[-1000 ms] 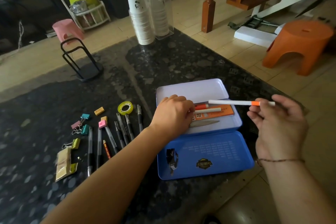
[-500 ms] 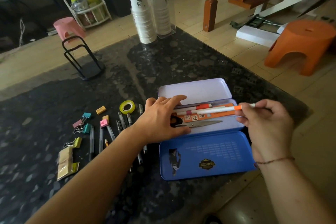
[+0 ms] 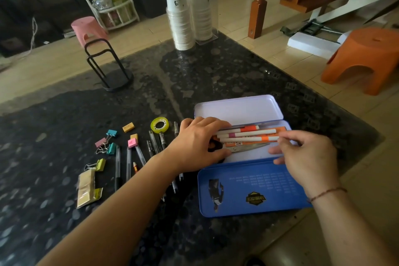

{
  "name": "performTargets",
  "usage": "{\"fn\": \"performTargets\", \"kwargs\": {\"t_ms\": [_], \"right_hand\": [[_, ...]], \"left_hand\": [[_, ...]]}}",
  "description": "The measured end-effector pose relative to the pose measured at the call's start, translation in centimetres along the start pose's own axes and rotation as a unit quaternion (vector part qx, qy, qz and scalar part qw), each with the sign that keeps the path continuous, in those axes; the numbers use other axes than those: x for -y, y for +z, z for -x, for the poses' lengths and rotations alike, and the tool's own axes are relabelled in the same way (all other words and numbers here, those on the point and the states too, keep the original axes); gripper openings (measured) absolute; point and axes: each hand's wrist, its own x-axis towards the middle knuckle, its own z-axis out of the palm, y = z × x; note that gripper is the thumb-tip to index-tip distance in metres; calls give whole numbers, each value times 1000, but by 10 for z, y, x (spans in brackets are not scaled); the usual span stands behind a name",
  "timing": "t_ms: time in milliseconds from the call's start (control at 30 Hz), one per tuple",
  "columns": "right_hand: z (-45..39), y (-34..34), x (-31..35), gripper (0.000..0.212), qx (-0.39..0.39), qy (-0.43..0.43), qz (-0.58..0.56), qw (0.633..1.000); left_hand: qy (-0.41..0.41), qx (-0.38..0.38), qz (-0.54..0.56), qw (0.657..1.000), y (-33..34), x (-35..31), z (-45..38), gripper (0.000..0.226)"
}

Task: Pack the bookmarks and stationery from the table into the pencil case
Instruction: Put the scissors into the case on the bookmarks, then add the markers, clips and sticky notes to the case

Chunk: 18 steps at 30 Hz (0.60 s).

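Note:
The blue tin pencil case [image 3: 254, 192] lies open on the dark table, its pale tray [image 3: 237, 108] behind the lid. Inside lie three white pens, an orange card and scissors [image 3: 248, 148]. My right hand [image 3: 306, 157] pinches the right end of the nearest white pen with an orange band [image 3: 246, 139], which rests in the tray. My left hand [image 3: 198, 142] lies flat on the tray's left end, fingers spread over the pen tips. Left of the case sit black pens [image 3: 117, 166], binder clips [image 3: 106, 142], erasers [image 3: 128, 127], a tape roll [image 3: 159, 124] and gold bookmarks [image 3: 87, 188].
A black wire stand [image 3: 108, 67] and stacked paper cups [image 3: 180, 17] in a clear holder stand at the table's far side. The table edge runs just right of the case. An orange stool [image 3: 364, 58] and pink stool [image 3: 87, 29] are on the floor beyond.
My right hand has brought the orange-banded pen down from above the case into the tray beside the other two. My left hand has opened and slid left over the tray's end.

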Motion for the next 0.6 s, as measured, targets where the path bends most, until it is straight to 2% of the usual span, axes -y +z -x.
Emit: {"fn": "performTargets", "kwargs": {"t_ms": [333,433,600], "right_hand": [[-2,-3,1,17,27,0,-9,1000],[-2,-3,1,20,37,-9,-11,999],[1,-2,2,19,33,-33,-5,999]], "left_hand": [[-20,-28,-4,999,6,-4,-4,28],[-17,-36,-5,999,6,-5,-2,26],[-30,-92,-27,995,-11,-1,18,27]]}}
